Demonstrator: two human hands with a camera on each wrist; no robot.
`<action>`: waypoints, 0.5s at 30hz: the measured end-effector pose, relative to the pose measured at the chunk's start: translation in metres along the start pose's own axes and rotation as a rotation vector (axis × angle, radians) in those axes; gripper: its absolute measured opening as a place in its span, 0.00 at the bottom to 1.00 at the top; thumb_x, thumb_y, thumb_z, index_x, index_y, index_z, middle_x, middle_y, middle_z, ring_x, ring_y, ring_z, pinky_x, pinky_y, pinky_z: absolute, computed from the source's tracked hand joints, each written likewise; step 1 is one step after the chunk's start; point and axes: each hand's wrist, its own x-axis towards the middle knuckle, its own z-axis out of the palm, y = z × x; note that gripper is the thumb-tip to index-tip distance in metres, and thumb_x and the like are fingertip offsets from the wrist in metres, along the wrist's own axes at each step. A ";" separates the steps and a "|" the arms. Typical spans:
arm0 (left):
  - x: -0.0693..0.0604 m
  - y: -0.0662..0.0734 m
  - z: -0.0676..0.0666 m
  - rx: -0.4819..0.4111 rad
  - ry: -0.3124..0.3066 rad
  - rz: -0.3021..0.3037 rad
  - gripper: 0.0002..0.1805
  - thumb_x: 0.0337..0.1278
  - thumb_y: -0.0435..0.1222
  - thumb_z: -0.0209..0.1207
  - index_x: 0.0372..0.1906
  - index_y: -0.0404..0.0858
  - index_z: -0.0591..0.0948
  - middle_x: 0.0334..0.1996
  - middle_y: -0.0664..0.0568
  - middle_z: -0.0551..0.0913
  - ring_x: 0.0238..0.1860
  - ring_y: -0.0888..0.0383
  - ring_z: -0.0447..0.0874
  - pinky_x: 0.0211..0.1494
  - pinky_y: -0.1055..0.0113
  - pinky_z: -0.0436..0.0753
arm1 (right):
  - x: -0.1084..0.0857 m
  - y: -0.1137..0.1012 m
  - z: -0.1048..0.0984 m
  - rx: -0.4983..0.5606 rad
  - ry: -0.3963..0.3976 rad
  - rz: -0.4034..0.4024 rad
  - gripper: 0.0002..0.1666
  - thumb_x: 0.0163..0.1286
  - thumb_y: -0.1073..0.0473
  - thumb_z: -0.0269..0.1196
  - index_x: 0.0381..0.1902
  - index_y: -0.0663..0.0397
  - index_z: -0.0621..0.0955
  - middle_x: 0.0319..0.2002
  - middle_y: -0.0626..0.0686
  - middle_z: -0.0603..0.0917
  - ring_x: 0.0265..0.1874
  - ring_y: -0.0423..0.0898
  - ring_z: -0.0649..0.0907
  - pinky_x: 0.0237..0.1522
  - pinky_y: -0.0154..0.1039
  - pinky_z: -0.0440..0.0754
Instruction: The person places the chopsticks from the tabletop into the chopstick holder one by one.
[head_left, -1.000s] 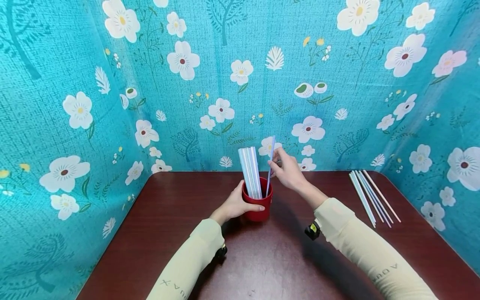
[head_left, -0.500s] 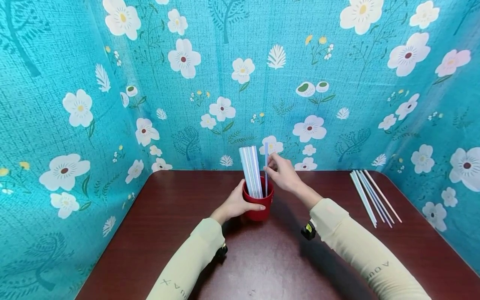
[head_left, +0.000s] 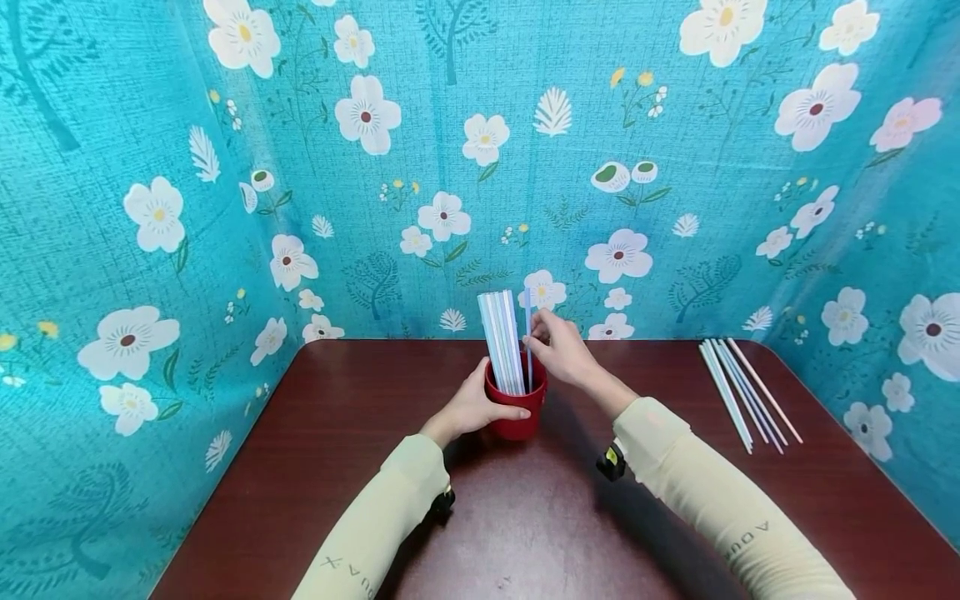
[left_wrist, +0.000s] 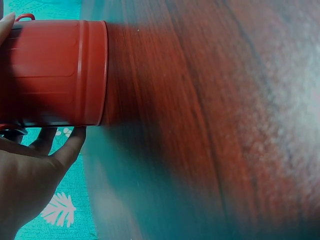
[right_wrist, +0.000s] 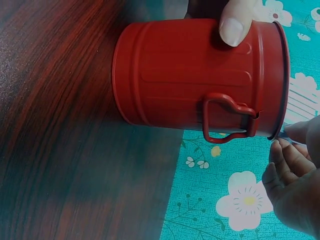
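Observation:
A red metal bucket (head_left: 514, 427) stands on the table, and my left hand (head_left: 474, 405) grips its side, thumb across the front. Several pale straws (head_left: 501, 343) lean together inside it toward the left. My right hand (head_left: 562, 346) pinches a bluish-purple straw (head_left: 528, 321), whose lower end is inside the bucket near the right rim. In the right wrist view, the bucket's wire handle (right_wrist: 206, 120) shows on its side, and the right fingertips (right_wrist: 280, 145) are by the rim. The left wrist view shows the left fingers (left_wrist: 70, 147) behind the bucket's wall.
Several loose straws (head_left: 750, 396), white, bluish, purple and pinkish, lie at the right rear of the dark red-brown table (head_left: 360, 417). A turquoise flowered cloth (head_left: 420, 175) hangs behind and along both sides.
My right hand has moved slightly left and down with the bluish-purple straw, which now stands more upright and lower in the bucket. My left hand still holds the bucket in place.

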 end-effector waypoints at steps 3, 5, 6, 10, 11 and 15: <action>-0.001 0.001 0.000 -0.003 0.001 -0.002 0.48 0.46 0.43 0.79 0.71 0.53 0.64 0.64 0.56 0.76 0.62 0.54 0.74 0.60 0.52 0.82 | -0.001 0.000 0.000 0.019 0.006 0.003 0.08 0.74 0.65 0.63 0.44 0.59 0.74 0.35 0.56 0.84 0.33 0.50 0.82 0.38 0.45 0.81; -0.001 0.001 0.000 -0.002 0.000 -0.002 0.48 0.46 0.43 0.79 0.71 0.53 0.64 0.64 0.57 0.76 0.62 0.54 0.74 0.60 0.53 0.82 | -0.001 0.000 0.000 0.024 0.013 0.006 0.08 0.74 0.64 0.64 0.44 0.59 0.74 0.34 0.55 0.86 0.32 0.49 0.82 0.38 0.44 0.81; -0.001 0.002 0.000 -0.002 -0.001 -0.001 0.48 0.46 0.43 0.79 0.71 0.53 0.64 0.64 0.57 0.76 0.62 0.55 0.74 0.61 0.53 0.82 | -0.002 0.000 0.000 0.027 0.016 0.004 0.08 0.73 0.64 0.64 0.43 0.59 0.75 0.34 0.55 0.86 0.32 0.49 0.83 0.38 0.44 0.80; -0.001 0.002 0.000 -0.003 -0.004 0.006 0.48 0.47 0.42 0.79 0.72 0.53 0.63 0.64 0.57 0.76 0.62 0.55 0.75 0.61 0.54 0.82 | -0.003 0.001 -0.001 0.042 0.023 0.000 0.08 0.73 0.64 0.64 0.43 0.60 0.75 0.32 0.54 0.88 0.31 0.48 0.82 0.37 0.44 0.78; -0.001 0.002 0.000 -0.002 -0.004 0.006 0.48 0.47 0.42 0.79 0.72 0.53 0.63 0.64 0.57 0.76 0.62 0.55 0.75 0.61 0.54 0.82 | -0.003 0.001 -0.001 0.049 0.023 -0.001 0.08 0.73 0.64 0.64 0.42 0.60 0.75 0.32 0.55 0.88 0.31 0.49 0.82 0.37 0.44 0.78; -0.001 0.001 0.000 -0.001 -0.001 0.001 0.49 0.46 0.43 0.79 0.72 0.52 0.63 0.64 0.57 0.76 0.62 0.55 0.75 0.61 0.54 0.82 | -0.002 0.002 0.000 0.057 0.019 0.004 0.08 0.73 0.64 0.64 0.43 0.60 0.75 0.33 0.55 0.88 0.31 0.49 0.82 0.38 0.44 0.78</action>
